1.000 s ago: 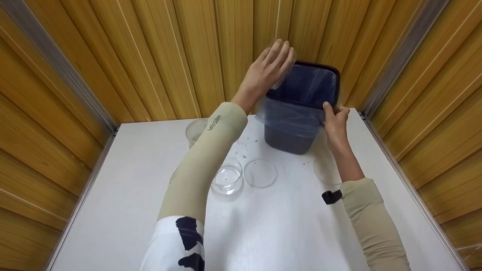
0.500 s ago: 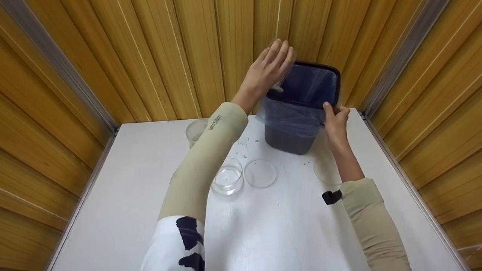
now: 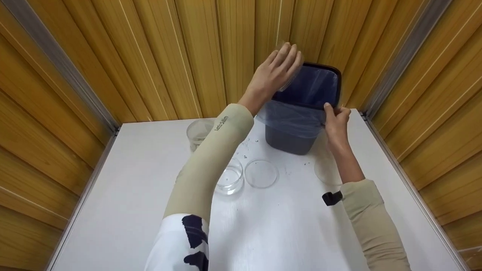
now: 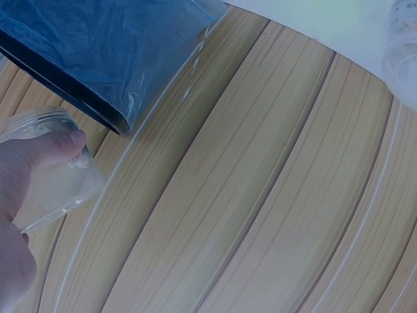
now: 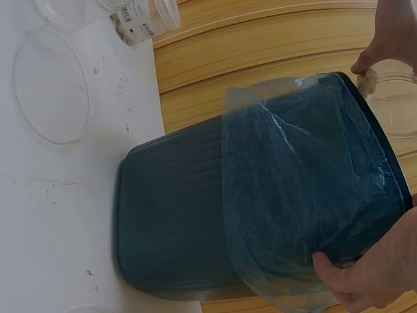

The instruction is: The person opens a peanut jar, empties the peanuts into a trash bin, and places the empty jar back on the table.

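Observation:
My left hand (image 3: 273, 75) grips a clear jar (image 4: 62, 189), tipped beside the rim of the dark bin (image 3: 290, 140). In the head view the hand hides most of the jar. A pale clump (image 5: 368, 83) shows at the jar's mouth, close to the bin's rim, in the right wrist view. My right hand (image 3: 336, 122) holds the bin's near right rim, thumb outside over the thin plastic liner (image 3: 292, 116) that folds down over the bin's upper part. The bin stands on the white table with its mouth towards the head camera.
A clear container (image 3: 229, 180) sits mid-table, partly behind the left sleeve. Beside it lies a round clear lid (image 3: 261, 174); another lid (image 3: 324, 169) lies near the right forearm. A labelled jar (image 5: 140, 23) with pale contents stands at the back left. Dark crumbs dot the table.
My left hand has shifted slightly right and down with the jar, further over the bin's mouth. The whitish bit seen under it half a second ago no longer shows there. My right hand stays put.

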The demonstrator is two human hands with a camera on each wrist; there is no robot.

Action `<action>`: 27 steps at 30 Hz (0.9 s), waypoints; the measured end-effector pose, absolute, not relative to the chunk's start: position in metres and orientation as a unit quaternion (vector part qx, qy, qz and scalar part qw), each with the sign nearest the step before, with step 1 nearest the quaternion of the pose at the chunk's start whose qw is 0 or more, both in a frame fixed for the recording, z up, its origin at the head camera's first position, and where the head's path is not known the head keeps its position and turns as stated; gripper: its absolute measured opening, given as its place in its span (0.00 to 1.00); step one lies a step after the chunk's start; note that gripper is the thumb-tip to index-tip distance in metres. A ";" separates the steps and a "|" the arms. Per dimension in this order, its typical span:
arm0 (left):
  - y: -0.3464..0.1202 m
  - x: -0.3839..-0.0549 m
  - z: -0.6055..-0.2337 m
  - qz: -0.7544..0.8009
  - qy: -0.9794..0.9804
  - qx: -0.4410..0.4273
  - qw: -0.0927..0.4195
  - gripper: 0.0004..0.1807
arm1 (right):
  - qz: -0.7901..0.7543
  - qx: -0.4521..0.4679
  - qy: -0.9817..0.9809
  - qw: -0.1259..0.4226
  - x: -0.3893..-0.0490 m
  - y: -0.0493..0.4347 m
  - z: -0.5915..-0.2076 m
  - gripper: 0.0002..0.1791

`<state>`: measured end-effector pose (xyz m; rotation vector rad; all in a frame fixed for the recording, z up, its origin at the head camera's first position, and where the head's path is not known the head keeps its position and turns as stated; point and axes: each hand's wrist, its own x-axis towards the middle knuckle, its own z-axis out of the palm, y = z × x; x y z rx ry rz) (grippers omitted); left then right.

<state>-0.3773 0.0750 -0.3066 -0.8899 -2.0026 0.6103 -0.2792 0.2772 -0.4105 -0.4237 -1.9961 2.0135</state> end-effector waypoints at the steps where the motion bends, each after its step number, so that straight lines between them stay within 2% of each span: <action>1: 0.077 -0.377 -0.307 0.244 -0.798 -0.362 0.415 0.29 | 0.695 -0.148 -0.690 0.136 -0.279 0.277 -0.411 0.21; 5: 0.082 -0.378 -0.309 0.242 -0.784 -0.389 0.419 0.28 | 0.692 -0.158 -0.691 0.134 -0.279 0.277 -0.410 0.23; 15: 0.087 -0.376 -0.310 0.256 -0.784 -0.407 0.393 0.29 | 0.683 -0.160 -0.703 0.121 -0.280 0.276 -0.409 0.25; 24: 0.085 -0.379 -0.312 0.218 -0.759 -0.390 0.473 0.31 | 0.681 -0.155 -0.704 0.131 -0.280 0.276 -0.409 0.22; 27: 0.084 -0.380 -0.313 0.235 -0.750 -0.383 0.485 0.31 | 0.682 -0.151 -0.703 0.131 -0.280 0.275 -0.409 0.22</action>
